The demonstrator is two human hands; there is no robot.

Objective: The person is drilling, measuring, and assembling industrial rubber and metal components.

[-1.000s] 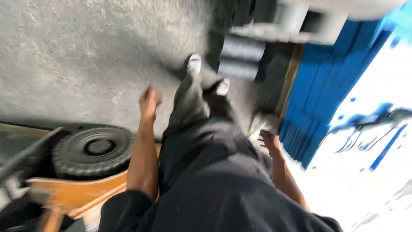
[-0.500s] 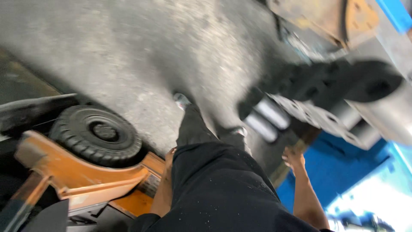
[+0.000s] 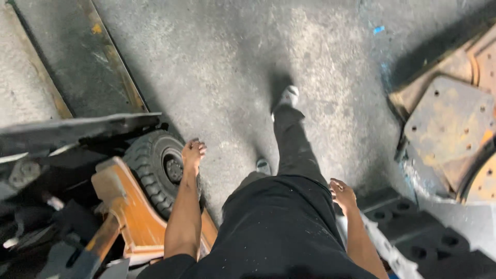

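The person is walking over the concrete floor [image 3: 217,67], left hand [image 3: 192,154] hanging with loose, empty fingers just beside the black tyre [image 3: 160,168], right hand [image 3: 343,195] also relaxed and empty.

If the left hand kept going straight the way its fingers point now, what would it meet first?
Probably nothing close: the left hand hangs empty beside the black tyre, fingers aimed at bare concrete floor. Depth is unclear.

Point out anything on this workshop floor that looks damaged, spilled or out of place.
Nothing is plainly spilled or broken. The steel plates at the right are rust-stained, and blue paint marks dot the worn concrete floor near them. Both hands hang empty: the left hand beside the orange vehicle's black tyre, the right hand above black perforated blocks.
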